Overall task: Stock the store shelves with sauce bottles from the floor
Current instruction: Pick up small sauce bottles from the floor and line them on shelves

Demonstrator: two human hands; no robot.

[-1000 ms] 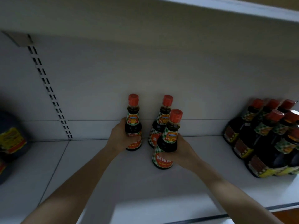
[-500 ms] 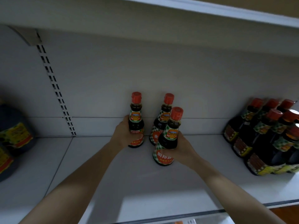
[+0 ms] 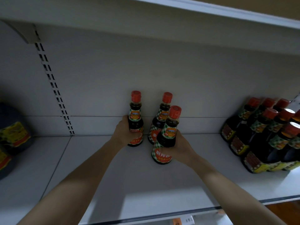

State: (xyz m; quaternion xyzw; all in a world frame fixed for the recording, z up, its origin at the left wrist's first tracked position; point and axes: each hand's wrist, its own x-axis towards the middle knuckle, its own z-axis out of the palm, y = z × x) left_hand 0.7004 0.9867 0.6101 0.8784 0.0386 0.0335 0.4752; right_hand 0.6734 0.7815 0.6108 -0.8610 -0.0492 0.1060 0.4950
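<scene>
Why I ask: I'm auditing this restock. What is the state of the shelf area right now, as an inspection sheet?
Surface: white shelf, with a panel seam to the left of the hands.
Job's things: three red-capped sauce bottles mid-shelf; left bottle upright near the back panel; middle bottle standing free beside it; front bottle ahead of the middle one.
Clutter: nothing seen.
Hands: left hand grips the left bottle; right hand grips the front bottle.
Cables: nothing seen.
Surroundings: bottle block at the right end; dark jugs at the left; upper shelf overhead; slotted upright on the back panel.
</scene>
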